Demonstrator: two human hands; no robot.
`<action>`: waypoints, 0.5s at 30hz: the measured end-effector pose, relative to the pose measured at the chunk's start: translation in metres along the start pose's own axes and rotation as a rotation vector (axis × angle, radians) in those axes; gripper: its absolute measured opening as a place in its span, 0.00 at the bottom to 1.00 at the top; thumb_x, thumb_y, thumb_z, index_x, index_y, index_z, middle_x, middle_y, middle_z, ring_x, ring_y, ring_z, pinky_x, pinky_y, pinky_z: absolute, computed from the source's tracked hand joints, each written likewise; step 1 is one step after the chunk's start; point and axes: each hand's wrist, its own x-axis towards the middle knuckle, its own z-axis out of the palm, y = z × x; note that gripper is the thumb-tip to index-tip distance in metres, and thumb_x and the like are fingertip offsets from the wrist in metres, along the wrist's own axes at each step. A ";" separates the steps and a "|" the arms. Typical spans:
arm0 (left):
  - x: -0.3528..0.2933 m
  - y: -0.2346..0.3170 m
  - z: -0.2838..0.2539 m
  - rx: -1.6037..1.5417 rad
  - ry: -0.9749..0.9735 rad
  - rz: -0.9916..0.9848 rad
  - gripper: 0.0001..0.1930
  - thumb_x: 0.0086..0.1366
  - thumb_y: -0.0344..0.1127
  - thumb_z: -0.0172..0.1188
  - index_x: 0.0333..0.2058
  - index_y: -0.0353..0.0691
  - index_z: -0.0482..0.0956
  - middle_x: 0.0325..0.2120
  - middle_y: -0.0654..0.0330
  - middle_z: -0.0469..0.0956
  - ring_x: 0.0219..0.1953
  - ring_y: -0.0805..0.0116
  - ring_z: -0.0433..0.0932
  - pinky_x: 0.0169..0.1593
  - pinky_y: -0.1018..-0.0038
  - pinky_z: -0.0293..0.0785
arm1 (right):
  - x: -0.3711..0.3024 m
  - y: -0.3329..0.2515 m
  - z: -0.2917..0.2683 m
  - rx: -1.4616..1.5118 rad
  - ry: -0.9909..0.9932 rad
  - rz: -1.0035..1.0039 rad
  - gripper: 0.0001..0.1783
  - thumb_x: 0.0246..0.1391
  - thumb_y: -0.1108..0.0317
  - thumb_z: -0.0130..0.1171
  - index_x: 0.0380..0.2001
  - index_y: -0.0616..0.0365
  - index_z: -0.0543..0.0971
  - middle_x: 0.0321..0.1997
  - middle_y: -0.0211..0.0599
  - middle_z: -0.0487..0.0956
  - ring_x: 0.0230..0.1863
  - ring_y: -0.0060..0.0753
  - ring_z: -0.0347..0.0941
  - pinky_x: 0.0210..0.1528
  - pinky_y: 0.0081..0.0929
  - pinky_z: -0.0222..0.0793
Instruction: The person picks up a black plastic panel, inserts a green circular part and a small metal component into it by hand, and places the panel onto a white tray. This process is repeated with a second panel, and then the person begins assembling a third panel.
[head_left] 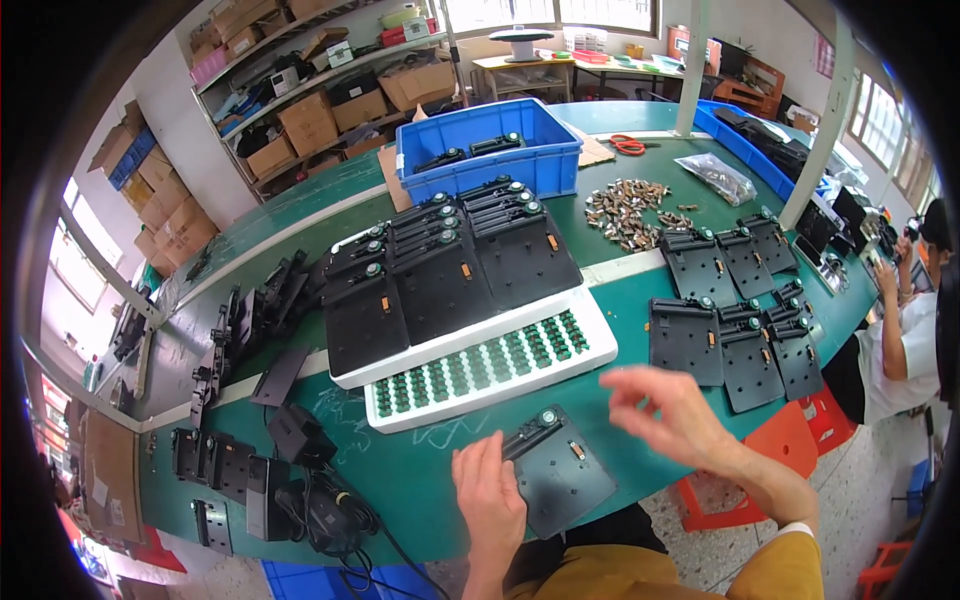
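A black plastic plate (pixel 566 482) with a round-ended cylinder along its upper left edge lies on the green table close to my body. My left hand (pixel 490 497) is closed against the plate's left edge, fingertips beside the cylinder. A small orange-brown part (pixel 577 450) sits on the plate. My right hand (pixel 668 415) hovers to the upper right of the plate, thumb and forefinger apart, with nothing visible in it. Just beyond, a white foam tray (pixel 480 395) holds rows of small green parts. Similar black plates (pixel 440 290) lie side by side on another foam tray behind it.
More black plates (pixel 685 340) lie at the right. Behind are a blue crate (pixel 488 180), loose metal cylinders (pixel 625 215), red-handled scissors (pixel 628 146) and a clear bag (pixel 716 178). A black cabled device (pixel 335 515) stands at the left. A co-worker (pixel 895 330) sits far right.
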 end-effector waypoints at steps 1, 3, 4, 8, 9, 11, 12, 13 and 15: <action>-0.001 -0.002 -0.001 -0.003 0.004 -0.002 0.19 0.60 0.22 0.57 0.52 0.31 0.75 0.46 0.50 0.76 0.52 0.50 0.73 0.63 0.49 0.63 | 0.013 -0.001 -0.001 0.021 0.065 -0.004 0.22 0.52 0.75 0.61 0.53 0.61 0.75 0.39 0.40 0.81 0.39 0.33 0.79 0.41 0.31 0.77; 0.000 0.000 0.000 -0.012 0.007 0.005 0.19 0.60 0.22 0.57 0.52 0.31 0.75 0.46 0.50 0.76 0.52 0.50 0.73 0.63 0.49 0.63 | 0.041 0.011 -0.006 0.060 0.181 -0.011 0.25 0.53 0.74 0.60 0.56 0.62 0.74 0.47 0.41 0.80 0.47 0.30 0.77 0.45 0.31 0.77; 0.001 0.000 0.000 -0.014 0.005 0.007 0.19 0.60 0.22 0.58 0.51 0.31 0.75 0.46 0.50 0.76 0.51 0.50 0.73 0.62 0.49 0.63 | 0.055 0.014 -0.010 0.071 0.197 0.003 0.28 0.53 0.72 0.61 0.58 0.66 0.71 0.53 0.46 0.79 0.52 0.36 0.76 0.51 0.35 0.76; 0.002 0.002 0.001 -0.027 0.003 0.013 0.19 0.59 0.22 0.58 0.51 0.31 0.75 0.46 0.50 0.76 0.51 0.50 0.73 0.62 0.49 0.63 | 0.097 0.044 -0.002 -0.012 0.311 -0.044 0.33 0.53 0.67 0.61 0.61 0.69 0.67 0.59 0.54 0.75 0.59 0.47 0.73 0.59 0.40 0.70; 0.002 0.003 0.002 -0.030 0.001 0.014 0.19 0.59 0.22 0.58 0.51 0.31 0.75 0.46 0.50 0.76 0.51 0.50 0.73 0.62 0.49 0.63 | 0.103 0.047 0.000 -0.062 0.298 -0.050 0.35 0.53 0.66 0.61 0.62 0.70 0.65 0.60 0.57 0.73 0.61 0.52 0.71 0.61 0.42 0.67; 0.002 0.002 0.001 -0.026 0.006 0.018 0.19 0.59 0.22 0.58 0.51 0.30 0.75 0.45 0.50 0.76 0.51 0.50 0.73 0.62 0.49 0.63 | 0.111 0.048 0.007 -0.109 0.280 -0.057 0.37 0.54 0.64 0.61 0.63 0.71 0.63 0.62 0.60 0.72 0.63 0.57 0.68 0.64 0.43 0.64; 0.002 0.002 0.001 -0.027 0.004 0.017 0.19 0.59 0.22 0.58 0.51 0.30 0.75 0.45 0.50 0.76 0.51 0.50 0.73 0.62 0.49 0.63 | 0.113 0.048 0.009 -0.095 0.266 -0.054 0.37 0.53 0.64 0.61 0.63 0.71 0.63 0.61 0.62 0.71 0.63 0.59 0.68 0.64 0.43 0.63; 0.002 0.001 0.001 -0.026 0.005 0.017 0.19 0.59 0.22 0.58 0.51 0.30 0.75 0.46 0.50 0.76 0.51 0.50 0.73 0.62 0.49 0.63 | 0.115 0.047 0.012 -0.081 0.249 -0.053 0.38 0.53 0.63 0.61 0.63 0.72 0.63 0.61 0.63 0.71 0.63 0.61 0.67 0.65 0.43 0.63; 0.002 0.000 0.001 -0.026 0.006 0.014 0.19 0.59 0.22 0.58 0.51 0.30 0.75 0.46 0.50 0.76 0.51 0.50 0.73 0.62 0.49 0.63 | 0.117 0.044 0.016 -0.083 0.236 -0.048 0.37 0.53 0.64 0.61 0.63 0.72 0.62 0.61 0.63 0.71 0.63 0.61 0.67 0.64 0.43 0.63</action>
